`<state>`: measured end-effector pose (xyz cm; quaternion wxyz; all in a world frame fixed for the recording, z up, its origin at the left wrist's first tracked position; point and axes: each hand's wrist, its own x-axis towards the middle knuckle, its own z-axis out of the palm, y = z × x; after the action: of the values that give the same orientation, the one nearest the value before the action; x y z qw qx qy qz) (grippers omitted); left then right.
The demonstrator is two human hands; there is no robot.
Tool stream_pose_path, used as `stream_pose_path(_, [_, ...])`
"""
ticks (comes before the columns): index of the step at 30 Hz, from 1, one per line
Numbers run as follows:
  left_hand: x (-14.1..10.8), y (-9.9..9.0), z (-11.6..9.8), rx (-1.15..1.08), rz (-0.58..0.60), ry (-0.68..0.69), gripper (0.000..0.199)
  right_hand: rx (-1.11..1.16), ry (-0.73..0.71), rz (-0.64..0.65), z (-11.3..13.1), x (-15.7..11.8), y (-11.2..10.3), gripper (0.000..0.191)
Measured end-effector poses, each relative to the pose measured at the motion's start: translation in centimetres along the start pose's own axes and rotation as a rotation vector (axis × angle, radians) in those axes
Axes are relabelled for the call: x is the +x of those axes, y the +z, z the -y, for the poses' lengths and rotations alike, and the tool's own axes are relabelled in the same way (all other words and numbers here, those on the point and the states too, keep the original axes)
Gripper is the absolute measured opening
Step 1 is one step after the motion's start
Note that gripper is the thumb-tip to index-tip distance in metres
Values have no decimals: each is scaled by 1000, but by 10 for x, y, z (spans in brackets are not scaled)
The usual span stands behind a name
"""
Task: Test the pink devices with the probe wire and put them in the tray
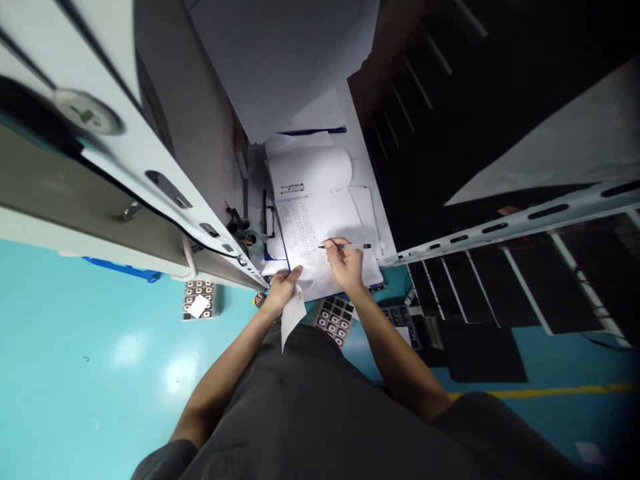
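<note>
The person's right hand (346, 267) pinches a black-ended pen (358, 246) between thumb and fingers, its tip at the near page of an open notebook (325, 220). Whether the tip touches the paper cannot be told. The left hand (281, 292) is closed on a white paper slip (294, 315), which hangs down toward the person's body; its thumb lies at the notebook's lower left corner.

The notebook's near page bears columns of small handwriting at its left; the far page is mostly bare, with a few dark marks near the fold, and curls up at its right side. More papers lie under and beside it on a white table (369, 175). Just left of the notebook is a black clip (271, 221), and farther left stands a cluster of dark round holders (241, 227). A narrow blue strip (315, 131) lies beyond the notebook.

A large gray-white sheet (290, 60) rises over the table's far end. Slotted metal rails (190, 207) run along the left, and dark panels (470, 287) stand in a row at the right. Below, a compartmented tray (330, 321) shows near the person's body; another tray (191, 312), with a white paper on it, is at the left above the turquoise floor (100, 387).
</note>
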<state>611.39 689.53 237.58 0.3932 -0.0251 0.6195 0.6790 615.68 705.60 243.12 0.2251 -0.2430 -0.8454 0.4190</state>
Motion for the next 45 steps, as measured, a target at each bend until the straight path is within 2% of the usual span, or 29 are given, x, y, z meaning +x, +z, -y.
stream_pose_path(13, [-2,1,-6,7,-6,2,56,-112,-67,53,3,-3,-1,38])
stream_pose_path(27, [1,0,-2,20,10,17,60,-171,-92,107,-6,-3,1,38])
stream_pose_path(45, [1,1,-4,12,14,-11,60,-147,-78,71,-2,-2,0,41])
